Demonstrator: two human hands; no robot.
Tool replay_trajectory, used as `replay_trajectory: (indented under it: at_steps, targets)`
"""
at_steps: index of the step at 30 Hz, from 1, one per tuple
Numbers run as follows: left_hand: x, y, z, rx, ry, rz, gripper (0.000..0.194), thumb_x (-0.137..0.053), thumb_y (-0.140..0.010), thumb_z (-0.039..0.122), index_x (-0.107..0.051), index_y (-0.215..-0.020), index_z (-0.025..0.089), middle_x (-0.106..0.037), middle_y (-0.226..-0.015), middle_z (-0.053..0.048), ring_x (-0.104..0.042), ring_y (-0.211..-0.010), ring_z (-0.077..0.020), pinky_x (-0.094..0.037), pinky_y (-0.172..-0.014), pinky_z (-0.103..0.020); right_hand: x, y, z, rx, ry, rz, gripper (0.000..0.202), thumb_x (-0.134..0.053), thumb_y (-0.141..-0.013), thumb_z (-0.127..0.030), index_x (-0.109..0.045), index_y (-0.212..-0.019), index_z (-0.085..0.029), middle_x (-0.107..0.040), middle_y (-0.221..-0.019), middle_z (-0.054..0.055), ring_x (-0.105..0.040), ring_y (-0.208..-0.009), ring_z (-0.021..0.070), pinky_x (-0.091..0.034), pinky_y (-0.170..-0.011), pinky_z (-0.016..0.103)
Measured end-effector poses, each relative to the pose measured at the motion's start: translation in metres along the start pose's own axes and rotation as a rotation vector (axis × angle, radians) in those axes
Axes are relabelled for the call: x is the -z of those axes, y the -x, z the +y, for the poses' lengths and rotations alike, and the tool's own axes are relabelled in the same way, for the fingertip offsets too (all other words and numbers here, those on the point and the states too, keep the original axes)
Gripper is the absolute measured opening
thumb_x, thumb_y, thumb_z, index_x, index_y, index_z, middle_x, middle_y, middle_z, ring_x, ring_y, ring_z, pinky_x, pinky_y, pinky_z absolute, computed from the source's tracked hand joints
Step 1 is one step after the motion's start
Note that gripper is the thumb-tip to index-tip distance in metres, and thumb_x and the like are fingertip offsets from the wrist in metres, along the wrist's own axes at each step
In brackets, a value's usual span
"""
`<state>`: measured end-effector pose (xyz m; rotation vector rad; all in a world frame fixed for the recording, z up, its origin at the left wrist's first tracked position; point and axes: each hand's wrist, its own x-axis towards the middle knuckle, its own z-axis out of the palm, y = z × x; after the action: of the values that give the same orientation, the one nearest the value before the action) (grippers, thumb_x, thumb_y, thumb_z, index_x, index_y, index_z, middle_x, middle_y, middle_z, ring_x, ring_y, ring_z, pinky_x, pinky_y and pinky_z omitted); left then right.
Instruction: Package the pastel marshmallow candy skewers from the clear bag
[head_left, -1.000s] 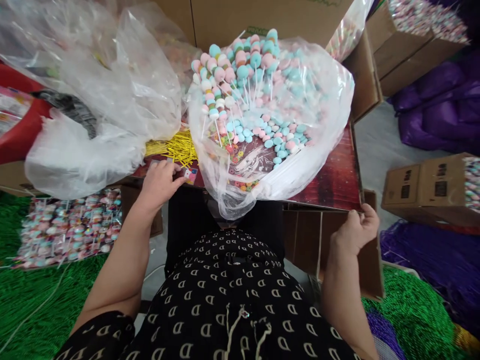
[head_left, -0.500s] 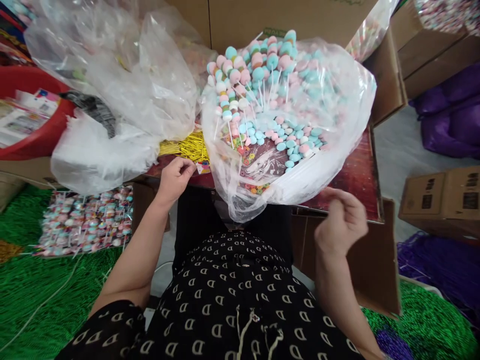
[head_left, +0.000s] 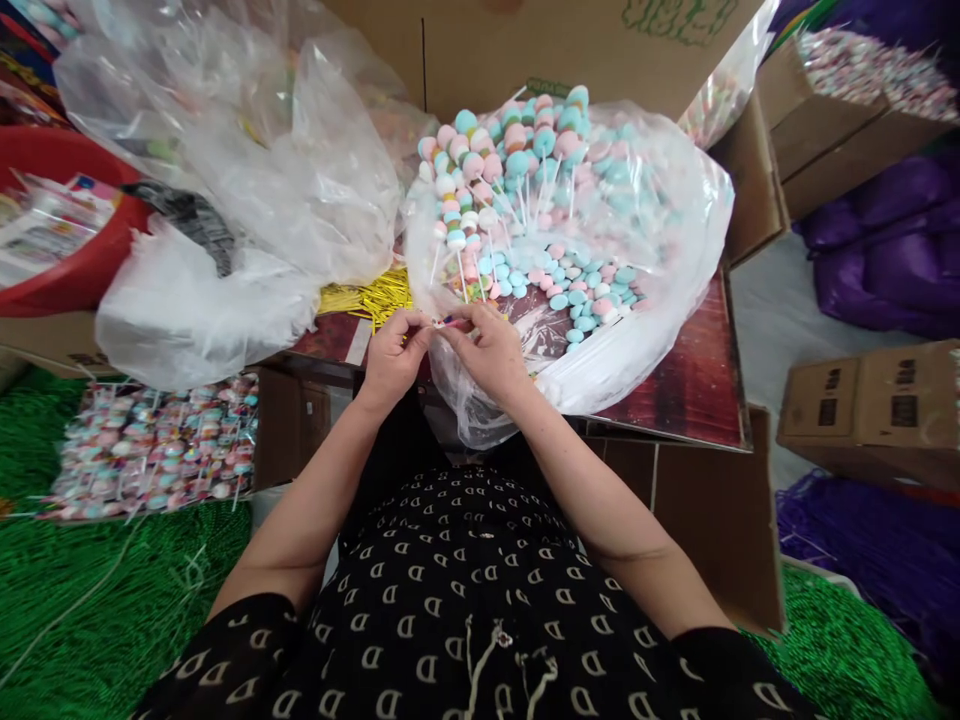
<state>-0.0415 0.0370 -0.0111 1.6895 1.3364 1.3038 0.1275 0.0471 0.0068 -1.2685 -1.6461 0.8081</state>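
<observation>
My left hand [head_left: 396,358] and my right hand [head_left: 487,352] meet at the near edge of the clear plastic bag [head_left: 637,350]. Both pinch a small colourful tag [head_left: 448,323] between thumbs and fingertips; its far side is covered by my fingers. Candy skewers [head_left: 517,150] in pink, blue and white lie in the bag behind my hands, with loose pink and blue candies [head_left: 589,290] in front of them. Yellow twist ties [head_left: 375,296] lie just beyond my left hand on the dark red table [head_left: 694,370].
On the left are a red basin [head_left: 124,235], crumpled plastic bags [head_left: 225,150] and a low box of wrapped skewers [head_left: 157,440]. Cardboard boxes [head_left: 862,400] and purple bundles [head_left: 885,240] sit at right. A large carton [head_left: 480,50] stands behind the candy.
My right hand has swung left from the table's right side to join my left hand at the tag. My left hand has moved slightly right, away from the ties.
</observation>
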Motion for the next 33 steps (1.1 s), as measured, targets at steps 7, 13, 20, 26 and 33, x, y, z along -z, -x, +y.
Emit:
replay_trajectory:
  at_steps: [7,13,20,26,33]
  targets:
    - [-0.017,0.001,-0.015,-0.007,0.006,0.007,0.041,-0.056,-0.097,0.063,-0.060,-0.098,0.022,-0.066,-0.098,-0.006,-0.062,-0.092,-0.0193,-0.051,-0.088,-0.034,0.012,0.001,0.009,-0.208,-0.309,-0.012,0.022,-0.073,-0.089,-0.042,-0.063,-0.088,-0.022,-0.056,-0.064,-0.007,-0.052,-0.057,0.0104,-0.043,-0.057,0.026]
    - [-0.022,0.000,0.002,-0.162,-0.010,-0.107,0.065,-0.063,-0.091,0.069,-0.059,-0.133,0.020,-0.067,-0.126,-0.013,-0.062,-0.121,-0.0273,-0.047,-0.106,-0.042,0.033,0.012,-0.010,-0.188,-0.471,-0.005,0.036,-0.078,-0.084,-0.056,-0.062,-0.090,-0.025,-0.060,-0.065,-0.007,-0.056,-0.057,0.0101,-0.048,-0.056,0.025]
    - [-0.018,-0.001,0.021,0.115,0.227,-0.233,0.035,-0.075,-0.085,0.054,-0.069,-0.089,0.020,-0.068,-0.084,-0.002,-0.061,-0.079,-0.0168,-0.049,-0.078,-0.030,0.052,0.022,-0.003,-0.196,-0.496,0.102,0.044,-0.084,-0.077,-0.062,-0.061,-0.081,-0.025,-0.058,-0.062,-0.007,-0.053,-0.053,0.0102,-0.048,-0.053,0.026]
    - [-0.016,0.001,0.031,0.170,0.193,-0.323,0.028,-0.071,-0.085,0.046,-0.065,-0.081,0.019,-0.062,-0.073,0.001,-0.053,-0.068,-0.0143,-0.043,-0.067,-0.027,0.053,0.028,0.003,-0.242,-0.558,0.017,0.050,-0.090,-0.066,-0.064,-0.068,-0.090,-0.025,-0.068,-0.073,-0.005,-0.060,-0.064,0.0122,-0.054,-0.063,0.028]
    - [-0.018,0.004,0.041,0.034,-0.033,-0.327,0.038,-0.051,-0.098,0.047,-0.047,-0.070,0.021,-0.046,-0.064,0.003,-0.042,-0.062,-0.0139,-0.034,-0.062,-0.028,0.052,0.039,0.007,-0.353,-0.441,0.116,0.055,-0.080,-0.074,-0.071,-0.058,-0.064,-0.022,-0.056,-0.054,-0.005,-0.046,-0.050,0.0099,-0.041,-0.050,0.025]
